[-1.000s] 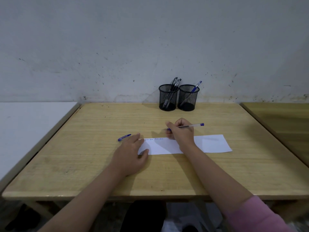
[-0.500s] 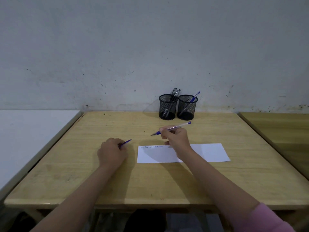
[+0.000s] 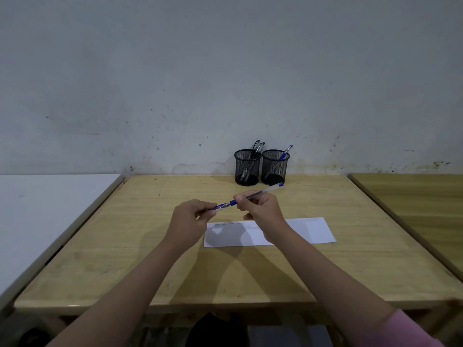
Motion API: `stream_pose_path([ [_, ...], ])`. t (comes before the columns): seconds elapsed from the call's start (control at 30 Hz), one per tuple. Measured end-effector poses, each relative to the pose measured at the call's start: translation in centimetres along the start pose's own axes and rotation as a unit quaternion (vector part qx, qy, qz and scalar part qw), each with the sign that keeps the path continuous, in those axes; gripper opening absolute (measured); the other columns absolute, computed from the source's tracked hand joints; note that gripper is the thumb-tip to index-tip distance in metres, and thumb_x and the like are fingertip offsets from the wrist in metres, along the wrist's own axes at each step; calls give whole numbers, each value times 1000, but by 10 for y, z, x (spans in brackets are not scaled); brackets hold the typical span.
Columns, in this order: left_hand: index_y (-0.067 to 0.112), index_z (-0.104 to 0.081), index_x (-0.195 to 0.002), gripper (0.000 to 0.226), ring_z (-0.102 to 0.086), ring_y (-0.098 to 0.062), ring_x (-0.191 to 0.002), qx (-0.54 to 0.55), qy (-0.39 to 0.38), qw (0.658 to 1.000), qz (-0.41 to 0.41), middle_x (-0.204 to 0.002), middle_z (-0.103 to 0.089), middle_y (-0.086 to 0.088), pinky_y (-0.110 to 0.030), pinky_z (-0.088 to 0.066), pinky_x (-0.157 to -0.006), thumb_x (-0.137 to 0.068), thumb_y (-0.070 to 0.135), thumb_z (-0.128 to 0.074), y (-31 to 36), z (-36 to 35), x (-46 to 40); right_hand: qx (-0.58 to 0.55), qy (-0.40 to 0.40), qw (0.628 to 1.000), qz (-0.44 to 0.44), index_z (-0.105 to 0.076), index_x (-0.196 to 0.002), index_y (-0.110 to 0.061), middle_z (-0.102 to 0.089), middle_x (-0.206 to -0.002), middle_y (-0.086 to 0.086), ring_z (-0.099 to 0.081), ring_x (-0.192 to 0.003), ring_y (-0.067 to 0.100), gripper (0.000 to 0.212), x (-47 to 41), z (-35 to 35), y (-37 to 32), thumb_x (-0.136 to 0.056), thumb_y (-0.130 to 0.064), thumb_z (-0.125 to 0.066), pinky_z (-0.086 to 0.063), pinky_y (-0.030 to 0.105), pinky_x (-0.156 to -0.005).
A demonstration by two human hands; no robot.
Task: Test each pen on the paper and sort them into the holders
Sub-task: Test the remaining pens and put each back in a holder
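Nearest the viewer, below the grip, the paper (image 3: 308, 231) lies flat on the table (image 3: 125, 259) with a short row of blue test marks at its left end. Above it, the right hand (image 3: 260, 209) pinches a clear-barrelled blue pen (image 3: 250, 195); the left hand (image 3: 193, 216) presses the blue cap (image 3: 217, 207) onto its tip — testing appears complete, sorting remains. Beyond the grip stand two mesh holders: left holder (image 3: 247, 169) with several dark pens, right holder (image 3: 275, 169) with one blue pen.

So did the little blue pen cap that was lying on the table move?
Yes. The blue cap was lying on the table left of the paper. The left hand has lifted it and brought it to the tip of the pen above the paper's left end.
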State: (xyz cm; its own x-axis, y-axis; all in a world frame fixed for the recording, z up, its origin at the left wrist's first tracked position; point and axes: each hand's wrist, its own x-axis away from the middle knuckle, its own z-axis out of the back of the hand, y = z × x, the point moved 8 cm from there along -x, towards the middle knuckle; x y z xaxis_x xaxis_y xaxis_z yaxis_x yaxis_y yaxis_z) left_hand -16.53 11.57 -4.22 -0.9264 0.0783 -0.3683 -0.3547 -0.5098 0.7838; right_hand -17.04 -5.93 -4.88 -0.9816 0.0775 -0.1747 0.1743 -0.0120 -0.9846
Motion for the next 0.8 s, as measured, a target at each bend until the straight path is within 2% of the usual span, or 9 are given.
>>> stream_pose_path([
  [0.07, 11, -71, -99, 18, -54, -3, -67, 15, 2, 1000, 1, -75, -64, 10, -4, -38, -58, -82, 7, -64, 4, -1, 0, -15, 5, 1000, -1, -69, -75, -19, -65, -66, -2, -60, -64, 6, 11, 1, 3, -3, -86, -16, -69, -49, 24, -58],
  [0.23, 11, -71, -100, 19, -55, -1, -63, 31, 0, 1000, 5, -80, -68, -1, -1, -38, -56, -83, 8, -63, 13, -3, 1, -35, 25, 999, 3, -68, -77, -14, -62, -65, 0, -59, -62, 6, 10, 3, 11, -8, -86, -13, -67, -48, 27, -59],
  [0.33, 10, -71, -100, 19, -57, 5, -61, 43, -2, 999, 7, -80, -68, 1, -2, -39, -56, -83, 7, -63, 18, -4, 2, -44, 46, 998, 7, -68, -76, -13, -61, -64, 0, -58, -60, 6, 11, 4, 18, -10, -87, -12, -66, -47, 26, -57],
  [0.4, 10, -71, -100, 19, -56, 7, -59, 48, -3, 999, 5, -77, -66, 4, -3, -39, -56, -83, 8, -63, 20, -4, 3, -30, 35, 999, 12, -68, -75, -14, -62, -64, -1, -58, -62, 7, 12, 6, 17, -11, -87, -12, -66, -47, 25, -57],
  [0.53, 12, -72, -97, 18, -58, -4, -69, 44, -9, 999, -16, -77, -66, 5, -7, -41, -60, -83, 6, -62, 33, -8, 7, -2, -22, 999, 42, -70, -77, -19, -64, -63, -7, -59, -62, 1, 12, 11, 6, -16, -86, -12, -67, -49, 20, -56],
  [0.67, 11, -73, -92, 18, -60, -6, -73, 48, 10, 998, -33, -76, -66, 6, -5, -42, -60, -84, 3, -60, 43, -4, 9, -8, -35, 998, 55, -72, -83, -16, -68, -66, -10, -61, -66, 1, 6, 11, 6, -22, -86, -13, -67, -51, 20, -59],
  [0.8, 8, -73, -89, 19, -58, -5, -70, 41, 34, 997, -53, -72, -64, 7, -5, -40, -59, -83, -2, -58, 49, -1, 12, -19, -35, 997, 63, -71, -81, -19, -70, -69, -10, -62, -69, 3, 9, 13, 4, -24, -85, -12, -66, -52, 20, -62],
])
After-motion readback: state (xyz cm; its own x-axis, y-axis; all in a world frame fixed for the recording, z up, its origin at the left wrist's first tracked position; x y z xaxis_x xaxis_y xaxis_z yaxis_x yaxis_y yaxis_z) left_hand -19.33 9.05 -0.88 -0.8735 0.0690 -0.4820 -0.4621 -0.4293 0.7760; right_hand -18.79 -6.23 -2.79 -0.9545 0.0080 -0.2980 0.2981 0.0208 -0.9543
